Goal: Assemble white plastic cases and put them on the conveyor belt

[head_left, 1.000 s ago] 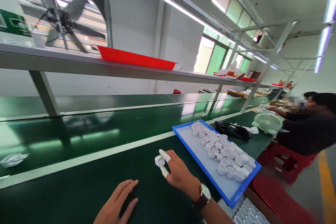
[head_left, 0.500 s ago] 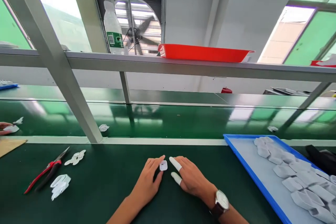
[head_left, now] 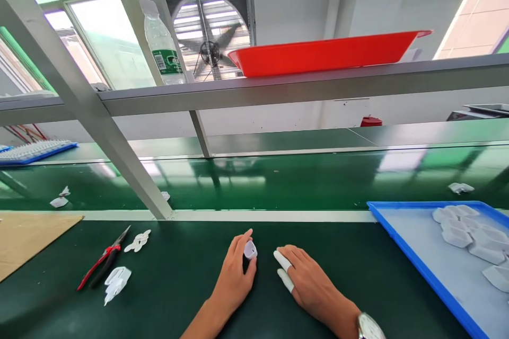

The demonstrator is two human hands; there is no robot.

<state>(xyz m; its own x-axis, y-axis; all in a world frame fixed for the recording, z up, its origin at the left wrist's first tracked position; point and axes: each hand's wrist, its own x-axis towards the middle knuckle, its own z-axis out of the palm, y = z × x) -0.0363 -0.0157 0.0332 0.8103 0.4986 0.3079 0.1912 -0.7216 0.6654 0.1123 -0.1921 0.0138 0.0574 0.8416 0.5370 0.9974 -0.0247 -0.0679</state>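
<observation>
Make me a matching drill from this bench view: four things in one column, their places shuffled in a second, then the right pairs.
Things:
1. red tray
2. pliers
3. white part
4. blue tray

Places:
A. on the green bench, far left of the hands
B. in the left hand's fingers
C. up on the grey shelf
D. on the bench, right of the right hand

Pairs: 1-C, 2-A, 3-B, 4-D
</observation>
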